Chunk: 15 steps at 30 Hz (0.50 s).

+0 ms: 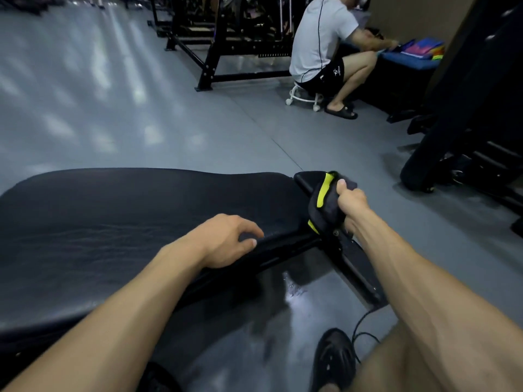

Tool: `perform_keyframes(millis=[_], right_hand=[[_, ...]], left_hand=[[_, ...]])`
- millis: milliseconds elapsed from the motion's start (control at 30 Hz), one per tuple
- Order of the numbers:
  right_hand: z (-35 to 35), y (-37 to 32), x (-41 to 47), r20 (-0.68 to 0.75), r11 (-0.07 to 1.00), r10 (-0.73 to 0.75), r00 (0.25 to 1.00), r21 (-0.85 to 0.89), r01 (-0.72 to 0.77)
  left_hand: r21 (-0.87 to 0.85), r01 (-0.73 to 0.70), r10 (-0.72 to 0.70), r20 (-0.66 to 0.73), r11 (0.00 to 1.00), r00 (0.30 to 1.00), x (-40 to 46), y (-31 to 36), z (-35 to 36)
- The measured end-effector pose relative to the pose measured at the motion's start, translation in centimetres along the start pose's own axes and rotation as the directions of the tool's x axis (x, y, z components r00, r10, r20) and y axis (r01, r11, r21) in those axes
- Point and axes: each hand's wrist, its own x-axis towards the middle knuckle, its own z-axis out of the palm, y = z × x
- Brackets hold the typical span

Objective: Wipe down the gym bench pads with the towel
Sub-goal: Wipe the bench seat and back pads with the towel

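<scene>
The long black vinyl bench pad [113, 222] fills the frame's lower left. Your left hand [226, 241] rests on its near edge at centre, fingers loosely curled, holding nothing. Your right hand [351, 202] grips the bunched dark towel with yellow-green trim [322, 205] against the small black pad [308, 178], centre right.

The person's two arms are bare, with no sleeves showing. The left hand [226, 241] and right hand [352, 203] have no gloves, rings or watch. A bare knee [410, 360] shows at the bottom. One foot wears a black shoe [335, 357] with holes on top.
</scene>
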Motion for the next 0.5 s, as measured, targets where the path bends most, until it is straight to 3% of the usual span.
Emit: perform_keyframes(millis=[167,300,400,500], right_hand=[[-7.3,-3.4,1.0,0.015,0.987,-0.125,0.992,0.105,0.123],[-13.1,-2.8,1.9,-0.011,0.984,-0.162,0.987,0.072,0.162],[-13.3,0.5,3.0,-0.080,0.988,-0.140,0.987,0.049,0.144],[-9.8,4.2,4.5,-0.119,0.994,-0.070,0.990,0.073,0.079]], left_hand=[[0.013,0.026,-0.026,0.001,1.000,1.000,-0.4,2.7,0.0],[0.155,-0.026,0.020,0.041,0.988,0.999,1.0,4.2,-1.2],[0.272,-0.050,0.030,0.076,0.961,0.997,3.4,4.0,-2.0],[0.261,-0.068,0.060,0.039,0.963,0.997,6.9,2.3,-0.7]])
